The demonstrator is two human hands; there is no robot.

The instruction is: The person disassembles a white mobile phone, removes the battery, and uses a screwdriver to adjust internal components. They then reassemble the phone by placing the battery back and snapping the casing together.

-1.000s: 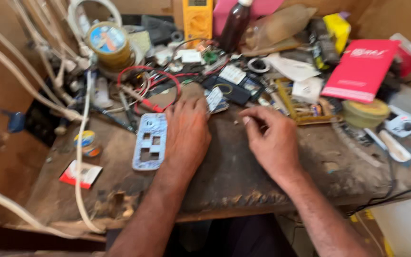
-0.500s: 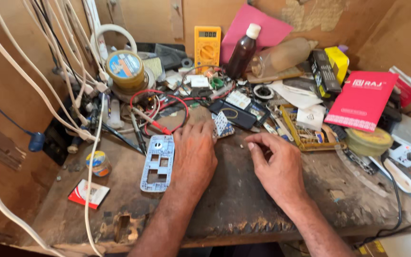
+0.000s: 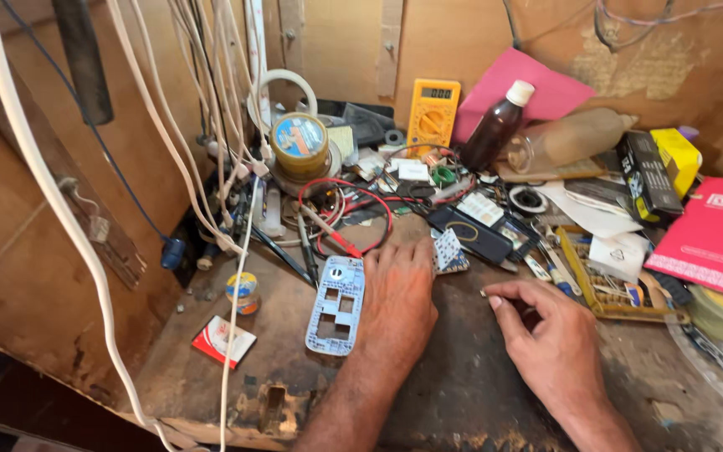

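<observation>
Left hand (image 3: 397,305) lies flat, open, pinning the pale phone frame (image 3: 335,306) to the worn surface (image 3: 462,385); right hand (image 3: 546,335) pinches narrow on something too small to identify, held clear above the clutter.

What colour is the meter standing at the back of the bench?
The meter is yellow-orange, seen in the head view.

Yellow multimeter (image 3: 433,115) leans beside brown bottle (image 3: 495,127).

On the bench (image 3: 462,393), the phone frame (image 3: 335,306) lies just left of the left hand (image 3: 397,305); the multimeter (image 3: 432,115) stands behind, upper centre.
</observation>
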